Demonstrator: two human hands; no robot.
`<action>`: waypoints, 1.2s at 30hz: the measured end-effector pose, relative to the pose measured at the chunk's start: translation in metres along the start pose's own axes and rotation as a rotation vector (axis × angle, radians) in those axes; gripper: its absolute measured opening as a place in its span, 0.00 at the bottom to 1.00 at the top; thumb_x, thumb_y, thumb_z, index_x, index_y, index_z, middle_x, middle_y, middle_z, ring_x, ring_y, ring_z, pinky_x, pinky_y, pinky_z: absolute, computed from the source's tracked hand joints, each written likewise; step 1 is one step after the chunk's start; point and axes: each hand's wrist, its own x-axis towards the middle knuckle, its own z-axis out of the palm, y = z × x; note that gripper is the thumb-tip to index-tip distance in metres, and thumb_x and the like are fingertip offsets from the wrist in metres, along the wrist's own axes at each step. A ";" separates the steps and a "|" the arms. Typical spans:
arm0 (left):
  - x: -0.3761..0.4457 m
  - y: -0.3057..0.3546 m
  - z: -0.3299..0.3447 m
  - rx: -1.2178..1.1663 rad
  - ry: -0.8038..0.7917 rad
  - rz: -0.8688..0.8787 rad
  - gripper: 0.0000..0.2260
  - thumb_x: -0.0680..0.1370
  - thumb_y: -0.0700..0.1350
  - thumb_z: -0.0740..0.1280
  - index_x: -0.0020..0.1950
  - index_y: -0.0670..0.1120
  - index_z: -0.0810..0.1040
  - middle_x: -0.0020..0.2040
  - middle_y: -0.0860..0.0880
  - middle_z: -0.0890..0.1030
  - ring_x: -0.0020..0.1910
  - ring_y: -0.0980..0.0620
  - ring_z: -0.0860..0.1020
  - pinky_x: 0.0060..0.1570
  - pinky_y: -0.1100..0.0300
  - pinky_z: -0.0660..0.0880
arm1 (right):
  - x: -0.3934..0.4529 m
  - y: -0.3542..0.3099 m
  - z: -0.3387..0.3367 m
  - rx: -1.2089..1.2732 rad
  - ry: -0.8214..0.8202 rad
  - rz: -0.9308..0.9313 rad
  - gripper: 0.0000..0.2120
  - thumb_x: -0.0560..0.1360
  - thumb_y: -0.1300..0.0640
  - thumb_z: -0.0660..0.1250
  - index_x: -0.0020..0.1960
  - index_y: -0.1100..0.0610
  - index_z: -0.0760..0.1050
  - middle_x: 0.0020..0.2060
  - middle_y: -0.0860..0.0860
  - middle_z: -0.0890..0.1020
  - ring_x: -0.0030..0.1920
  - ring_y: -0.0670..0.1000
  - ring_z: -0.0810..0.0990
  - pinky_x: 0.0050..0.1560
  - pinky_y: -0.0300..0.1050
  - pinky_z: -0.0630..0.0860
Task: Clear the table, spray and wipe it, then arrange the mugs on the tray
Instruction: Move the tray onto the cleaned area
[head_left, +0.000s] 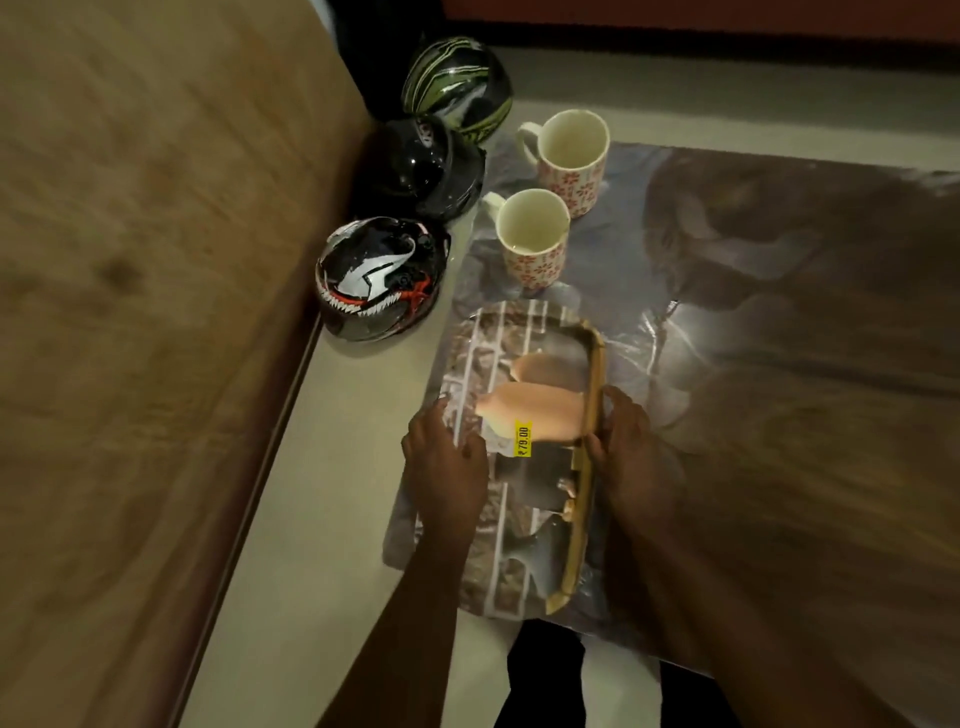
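Tray (511, 499) lies flat at near left of table (779, 322), yellow price sticker (523, 439) on it. My left hand (447, 467) grips tray's left rim, fingers curled over edge; my right hand (631, 452) clasps right rim. Two mugs (534, 236) stand upright beyond tray, far one (570, 158) just behind near one, both off tray. Three helmets (379, 278) on floor left of table.
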 end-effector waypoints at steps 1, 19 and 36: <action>0.004 -0.003 0.001 -0.018 -0.002 -0.015 0.21 0.75 0.40 0.69 0.68 0.40 0.72 0.65 0.39 0.75 0.64 0.38 0.71 0.63 0.53 0.63 | 0.002 -0.001 0.001 0.012 0.005 0.021 0.20 0.76 0.61 0.64 0.67 0.56 0.67 0.57 0.56 0.75 0.51 0.51 0.74 0.40 0.27 0.61; -0.033 0.088 0.054 -0.235 -0.165 0.030 0.14 0.74 0.35 0.66 0.59 0.44 0.79 0.54 0.42 0.82 0.52 0.42 0.80 0.53 0.48 0.78 | -0.026 0.079 -0.109 0.236 0.186 0.087 0.18 0.75 0.51 0.58 0.64 0.55 0.72 0.51 0.54 0.82 0.49 0.54 0.81 0.49 0.51 0.76; -0.132 0.241 0.214 -0.141 -0.412 0.169 0.14 0.74 0.35 0.66 0.59 0.39 0.74 0.50 0.37 0.80 0.51 0.38 0.78 0.51 0.44 0.74 | -0.049 0.263 -0.258 0.052 0.173 0.388 0.20 0.80 0.60 0.57 0.72 0.60 0.62 0.68 0.62 0.70 0.67 0.62 0.68 0.67 0.50 0.65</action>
